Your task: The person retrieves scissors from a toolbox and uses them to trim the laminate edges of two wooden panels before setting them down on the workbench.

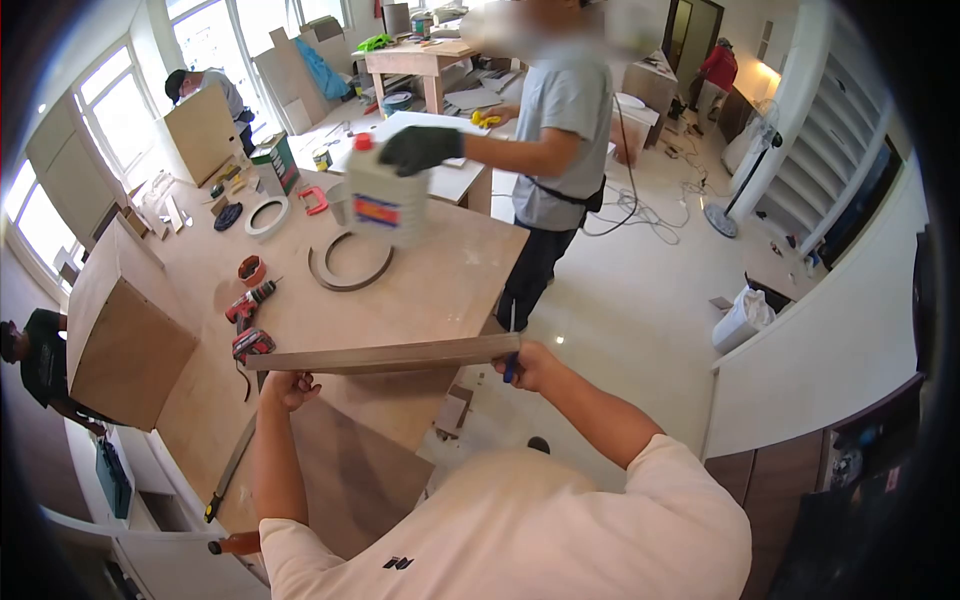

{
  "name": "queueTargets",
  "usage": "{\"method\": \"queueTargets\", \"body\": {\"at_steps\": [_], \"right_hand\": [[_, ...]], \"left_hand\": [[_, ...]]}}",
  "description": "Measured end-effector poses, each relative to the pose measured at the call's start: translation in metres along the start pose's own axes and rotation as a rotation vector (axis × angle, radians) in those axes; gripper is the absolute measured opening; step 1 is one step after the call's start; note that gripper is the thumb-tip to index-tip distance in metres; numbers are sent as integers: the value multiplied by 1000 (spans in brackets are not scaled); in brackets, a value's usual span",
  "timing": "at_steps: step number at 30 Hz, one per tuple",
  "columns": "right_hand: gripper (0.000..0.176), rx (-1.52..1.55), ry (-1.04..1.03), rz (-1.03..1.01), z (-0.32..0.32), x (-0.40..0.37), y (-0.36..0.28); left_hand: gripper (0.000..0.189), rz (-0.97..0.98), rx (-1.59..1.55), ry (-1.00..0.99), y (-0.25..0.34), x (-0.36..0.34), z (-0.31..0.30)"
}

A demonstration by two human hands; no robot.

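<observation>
A long wood-coloured strip or board (400,354) spans between my two hands above the plywood table (450,260). My left hand (291,389) is closed on its left end from below. At the right end my right hand (530,367) is closed round a blue-handled tool (511,368), whose thin tip points up beside the strip. Close to my left hand lies a red and black cordless drill (250,320). Behind the strip is a coil of brown edging (350,264). A handsaw (232,470) lies near my left forearm.
Across the table a co-worker's gloved hand (420,150) holds a white jug (385,195) with a red cap. A tape roll (267,217), a can (275,165) and a red clamp (314,200) stand farther back. A wooden box (130,330) is at left; other people work beyond.
</observation>
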State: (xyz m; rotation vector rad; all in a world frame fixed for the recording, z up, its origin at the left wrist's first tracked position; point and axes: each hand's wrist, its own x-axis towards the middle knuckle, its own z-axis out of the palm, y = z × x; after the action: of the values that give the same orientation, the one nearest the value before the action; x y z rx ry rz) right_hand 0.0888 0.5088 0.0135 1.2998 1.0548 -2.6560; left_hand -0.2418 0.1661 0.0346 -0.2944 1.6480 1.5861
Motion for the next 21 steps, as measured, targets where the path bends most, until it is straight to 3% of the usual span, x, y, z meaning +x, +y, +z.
{"method": "queueTargets", "body": {"at_steps": [3, 6, 8, 9, 10, 12, 14, 16, 18, 20, 21], "right_hand": [[20, 38, 80, 6, 4, 11, -1], [22, 110, 98, 47, 8, 8, -7], [25, 33, 94, 34, 12, 4, -8], [27, -2, 91, 25, 13, 4, -9], [27, 2, 99, 31, 13, 6, -11], [27, 18, 121, 51, 12, 10, -8], [28, -3, 97, 26, 6, 11, -2], [31, -47, 28, 18, 0, 18, -2], [35, -81, -68, 33, -13, 23, 1], [38, -8, -26, -42, -10, 9, 6], [42, 39, 7, -73, -13, 0, 12]], "left_hand": [[11, 43, -54, -53, 2, -6, 5], [20, 201, -220, 79, -9, -19, 9], [27, 445, -57, 127, -36, -23, -19], [28, 451, 224, 165, -45, -47, -16], [28, 454, 506, 201, -48, -87, 2], [25, 613, 706, 202, -51, -163, 59], [24, 1257, 805, 90, -47, -196, 96], [36, 1803, 1007, 149, -10, -221, 141], [53, 1752, 1190, 127, 11, -227, 174], [59, 1776, 1308, 69, 24, -204, 194], [57, 1641, 1292, 14, 24, -199, 197]]}}
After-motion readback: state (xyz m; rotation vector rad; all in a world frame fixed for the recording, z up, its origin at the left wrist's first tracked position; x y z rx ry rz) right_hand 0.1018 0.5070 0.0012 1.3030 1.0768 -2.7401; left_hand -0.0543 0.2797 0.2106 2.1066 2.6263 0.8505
